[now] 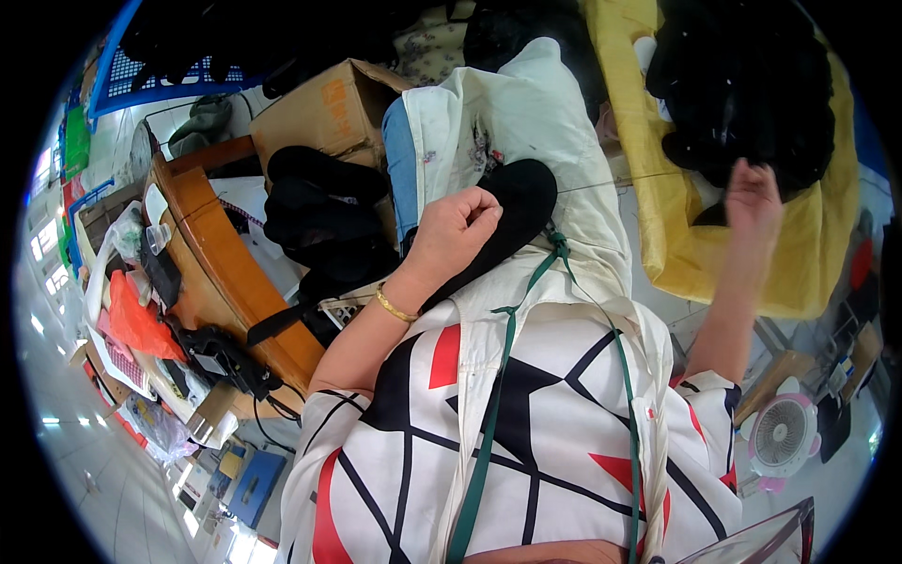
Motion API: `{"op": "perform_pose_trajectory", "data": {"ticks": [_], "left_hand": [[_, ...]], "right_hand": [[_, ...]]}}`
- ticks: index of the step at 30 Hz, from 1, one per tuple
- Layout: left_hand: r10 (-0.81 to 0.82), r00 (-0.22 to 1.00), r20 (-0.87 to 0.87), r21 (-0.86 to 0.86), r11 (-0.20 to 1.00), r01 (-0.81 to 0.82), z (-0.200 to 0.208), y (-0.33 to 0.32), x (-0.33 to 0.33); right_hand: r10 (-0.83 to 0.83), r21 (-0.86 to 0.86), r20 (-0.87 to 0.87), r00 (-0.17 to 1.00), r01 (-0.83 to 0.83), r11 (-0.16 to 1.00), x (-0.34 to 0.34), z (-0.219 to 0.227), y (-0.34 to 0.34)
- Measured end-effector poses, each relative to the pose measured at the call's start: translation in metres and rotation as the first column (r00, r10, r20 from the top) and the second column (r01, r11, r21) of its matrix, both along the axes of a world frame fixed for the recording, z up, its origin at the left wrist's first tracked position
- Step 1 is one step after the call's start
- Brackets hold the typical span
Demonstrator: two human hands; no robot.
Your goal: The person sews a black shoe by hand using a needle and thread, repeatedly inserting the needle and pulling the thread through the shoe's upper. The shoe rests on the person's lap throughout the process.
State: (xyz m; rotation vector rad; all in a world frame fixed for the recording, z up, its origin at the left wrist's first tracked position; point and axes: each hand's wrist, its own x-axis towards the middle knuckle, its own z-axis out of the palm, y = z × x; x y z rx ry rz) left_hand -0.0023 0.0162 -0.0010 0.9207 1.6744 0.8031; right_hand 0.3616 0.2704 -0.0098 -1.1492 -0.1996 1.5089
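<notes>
A black, round-ended piece that looks like a cloth shoe or slipper (pixel 521 202) lies across my lap on a white apron (pixel 573 141). My left hand (pixel 458 235) is closed over its near side, thumb and forefinger pinched together; the fingertips' exact hold is partly hidden. Out to the right, my right hand (pixel 754 193) is raised in a pinch, slightly blurred, beside a pile of black pieces (pixel 752 94). A thin dark line, apparently a thread, stretches between the black shoe and my right hand. What the right fingers pinch is too small to see.
Yellow cloth (pixel 662 240) lies under the black pile. On the left are more black shoe pieces (pixel 324 207), a cardboard box (pixel 324 108) and a wooden table (pixel 221 244) with a red bag (pixel 141 315). A white-and-pink fan (pixel 785 434) stands at lower right.
</notes>
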Motion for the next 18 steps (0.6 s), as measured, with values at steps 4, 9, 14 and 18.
{"op": "perform_pose_trajectory", "data": {"ticks": [4,9,14,18], "left_hand": [[-0.003,0.996,-0.088,0.055,0.998,0.008,0.003,0.0,0.002],[-0.091,0.859,-0.504,0.174,0.963,0.205,0.009,0.001,0.006],[-0.113,0.615,-0.78,0.197,0.889,0.413,0.01,0.004,0.008],[-0.133,0.683,-0.718,0.185,0.909,0.372,0.001,0.012,0.004]], "right_hand": [[-0.353,0.234,0.271,0.895,0.295,0.926,0.085,-0.026,0.036],[-0.257,0.263,0.348,0.902,0.169,0.95,0.082,-0.038,0.028],[-0.218,0.362,0.272,0.937,0.111,0.926,0.072,-0.011,0.032],[-0.204,0.418,0.197,0.959,0.106,0.902,0.033,0.061,0.042]]}}
